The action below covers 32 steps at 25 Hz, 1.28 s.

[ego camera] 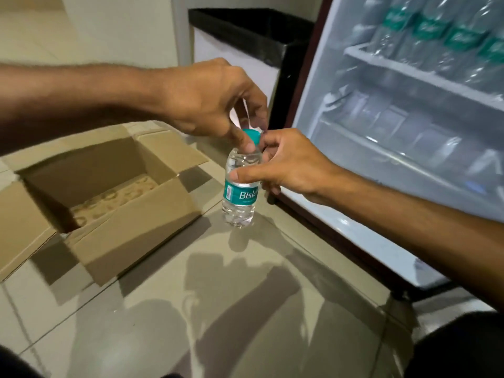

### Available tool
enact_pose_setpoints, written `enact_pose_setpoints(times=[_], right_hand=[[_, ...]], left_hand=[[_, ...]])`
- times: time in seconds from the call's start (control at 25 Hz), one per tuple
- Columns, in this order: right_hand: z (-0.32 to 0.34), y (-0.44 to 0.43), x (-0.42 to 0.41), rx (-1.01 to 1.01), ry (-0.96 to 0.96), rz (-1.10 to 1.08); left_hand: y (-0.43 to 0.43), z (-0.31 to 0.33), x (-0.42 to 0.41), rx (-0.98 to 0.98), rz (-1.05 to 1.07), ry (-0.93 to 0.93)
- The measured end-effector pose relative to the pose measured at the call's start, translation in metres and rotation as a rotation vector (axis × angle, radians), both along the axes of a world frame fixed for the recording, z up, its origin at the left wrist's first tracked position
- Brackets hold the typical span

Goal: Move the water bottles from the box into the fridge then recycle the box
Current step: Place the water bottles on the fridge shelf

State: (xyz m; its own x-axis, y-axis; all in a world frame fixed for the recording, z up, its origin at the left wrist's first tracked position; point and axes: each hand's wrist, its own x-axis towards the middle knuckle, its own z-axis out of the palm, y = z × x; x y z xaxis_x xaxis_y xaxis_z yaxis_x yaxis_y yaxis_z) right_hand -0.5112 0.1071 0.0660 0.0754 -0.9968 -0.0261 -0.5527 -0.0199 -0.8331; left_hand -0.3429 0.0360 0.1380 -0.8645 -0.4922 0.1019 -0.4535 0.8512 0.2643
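Observation:
A small clear water bottle (240,199) with a teal label and teal cap hangs upright above the tiled floor, between the box and the fridge. My left hand (210,100) pinches it at the cap and neck from above. My right hand (283,165) grips its shoulder, thumb across the front. The open cardboard box (141,214) lies on the floor at left, flaps spread, with no bottles inside it. The open fridge (409,126) stands at right, with several bottles (436,34) lined up on its upper shelf and more, blurred, on the shelf below.
A black-topped counter or cabinet (245,36) stands behind, just left of the fridge. Glossy beige floor tiles (218,309) stretch in front of me. My dark-clothed knees show at the bottom corners.

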Motion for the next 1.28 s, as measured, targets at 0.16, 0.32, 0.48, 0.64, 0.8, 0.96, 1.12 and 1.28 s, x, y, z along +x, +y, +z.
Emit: enact_pose_setpoints(times=[0.16, 0.32, 0.48, 0.64, 0.8, 0.96, 1.12, 1.28], right_hand=[[0.021, 0.006, -0.019, -0.055, 0.103, -0.151], [0.047, 0.009, -0.049, -0.16, 0.211, -0.287], [0.089, 0.021, -0.094, -0.355, 0.374, -0.52], [0.128, 0.047, -0.139, -0.634, 0.548, -0.763], [0.159, 0.057, -0.175, -0.943, 0.658, -0.924], [0.181, 0.039, -0.215, -1.136, 0.725, -1.073], [0.19, 0.013, -0.261, -1.251, 0.744, -1.193], [0.197, -0.012, -0.308, -1.183, 0.766, -1.299]], left_hand=[[-0.01, 0.013, -0.037, -0.056, -0.009, 0.058], [-0.019, 0.025, -0.077, -0.084, -0.07, 0.232], [-0.02, 0.036, -0.132, -0.024, -0.135, 0.507], [-0.026, 0.032, -0.206, -0.036, -0.206, 0.704], [-0.032, 0.017, -0.281, -0.054, -0.188, 0.516], [-0.032, 0.004, -0.338, -0.054, -0.196, 0.261], [-0.033, -0.005, -0.378, -0.218, -0.175, 0.268], [-0.037, -0.017, -0.393, -0.266, -0.171, 0.215]])
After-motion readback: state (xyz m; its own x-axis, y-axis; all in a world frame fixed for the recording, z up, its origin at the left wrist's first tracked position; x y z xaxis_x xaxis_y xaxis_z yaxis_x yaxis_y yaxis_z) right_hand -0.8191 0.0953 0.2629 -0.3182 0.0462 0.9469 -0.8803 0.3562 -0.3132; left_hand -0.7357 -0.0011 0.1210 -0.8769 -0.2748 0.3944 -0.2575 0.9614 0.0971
